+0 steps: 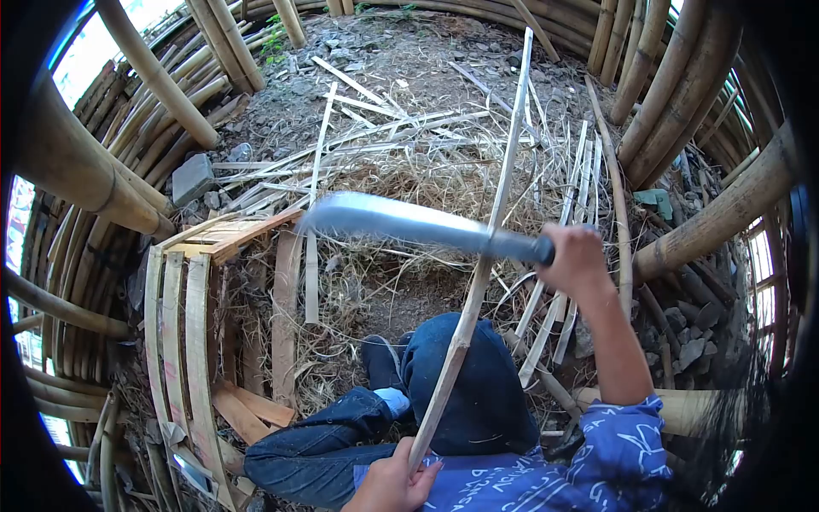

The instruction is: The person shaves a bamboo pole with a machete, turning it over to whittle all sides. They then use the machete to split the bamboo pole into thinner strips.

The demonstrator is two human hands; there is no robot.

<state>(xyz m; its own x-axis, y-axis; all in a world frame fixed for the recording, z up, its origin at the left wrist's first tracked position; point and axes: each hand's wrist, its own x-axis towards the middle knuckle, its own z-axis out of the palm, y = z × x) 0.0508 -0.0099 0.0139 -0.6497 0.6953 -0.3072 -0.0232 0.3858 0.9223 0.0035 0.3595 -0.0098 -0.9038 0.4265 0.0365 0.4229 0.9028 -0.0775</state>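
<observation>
My right hand (577, 263) is wrapped round the dark handle of a machete (401, 219), its broad blade pointing left and slightly blurred. The blade crosses over a long, narrow bamboo strip (503, 183) near the strip's middle. Low in the view, my left hand (395, 483) grips the strip's near end with the thumb along it. From there the strip slants up and away over my bent knee (465, 375), its far end above the littered ground.
A slatted wooden crate (198, 324) stands at my left. Split bamboo strips (320, 183) and curly shavings (401, 188) cover the ground ahead. Thick bamboo poles (695, 94) rise on both sides. A grey block (193, 179) lies at the left, broken stones (689, 350) at the right.
</observation>
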